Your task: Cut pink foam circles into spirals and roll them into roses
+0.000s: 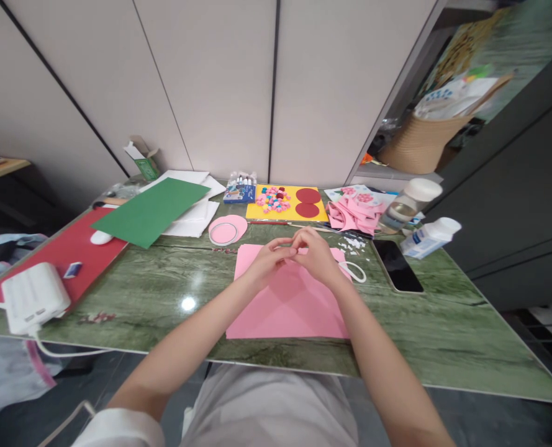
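My left hand (272,259) and my right hand (316,254) meet at the fingertips above a stack of pink paper (289,310). The fingers of both are pinched together, and whatever is between them is too small or hidden to name. Just right of my right hand lies a white loop handle (354,272), its other end hidden by the hand. Beyond the hands, a yellow sheet (252,214) bears small pink, blue and dark red pieces (273,200) and two dark red paper circles (308,196). Left of the stack are pink paper circles (238,225) with a ring (223,233) on top.
Pink paper scraps (354,214), white bits (352,243), a phone (398,266), a white bottle (431,238) and a clear jar (408,205) stand or lie at right. Green paper (152,211), red paper (96,248) and a white power bank (36,298) are at left.
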The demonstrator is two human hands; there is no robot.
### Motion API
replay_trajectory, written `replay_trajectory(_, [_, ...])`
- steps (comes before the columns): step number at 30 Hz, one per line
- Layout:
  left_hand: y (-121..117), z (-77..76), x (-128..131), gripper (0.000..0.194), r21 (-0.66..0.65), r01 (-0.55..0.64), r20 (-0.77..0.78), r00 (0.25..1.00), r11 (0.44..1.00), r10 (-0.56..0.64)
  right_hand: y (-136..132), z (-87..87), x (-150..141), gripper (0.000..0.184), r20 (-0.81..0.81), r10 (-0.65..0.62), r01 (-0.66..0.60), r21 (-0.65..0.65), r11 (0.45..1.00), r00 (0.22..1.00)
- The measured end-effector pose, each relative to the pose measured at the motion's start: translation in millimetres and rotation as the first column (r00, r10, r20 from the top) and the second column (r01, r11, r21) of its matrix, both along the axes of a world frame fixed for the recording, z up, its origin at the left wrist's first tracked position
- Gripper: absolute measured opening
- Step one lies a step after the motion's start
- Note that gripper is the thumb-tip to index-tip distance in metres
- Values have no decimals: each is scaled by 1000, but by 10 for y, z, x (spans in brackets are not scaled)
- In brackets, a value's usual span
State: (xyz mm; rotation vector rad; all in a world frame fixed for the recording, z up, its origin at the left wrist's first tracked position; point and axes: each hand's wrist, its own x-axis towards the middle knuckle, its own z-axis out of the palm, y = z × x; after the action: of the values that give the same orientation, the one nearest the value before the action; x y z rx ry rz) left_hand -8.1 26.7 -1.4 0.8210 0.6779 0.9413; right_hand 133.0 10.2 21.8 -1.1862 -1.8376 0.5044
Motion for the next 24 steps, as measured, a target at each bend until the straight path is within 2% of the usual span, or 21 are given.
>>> replay_trajectory(3, [-9,-10,11,31,-3,7,11,1000,1000,-7,-1,-11,-15,16,8,-10,10,-7,1000,1000])
replay_trajectory(7, [31,-61,-1,35,-20,-32,23,999,999,33,-4,-9,10,11,17,11,-10,-28,1000,1000])
replay_trajectory(11, [71,-64,-22,35,-37,-58,37,998,998,59,-8,24,62,10,30,57,-56,-47,997,998])
replay_trajectory(18, [70,5,-50,32,-3,-41,43,998,999,41,-10,47,61,21,52,195,-191,-86,978,979])
replay_trajectory(24, [80,-27,-33,31,-28,-29,73,997,999,31,13,-1,21,16,28,74,-74,20,997,997])
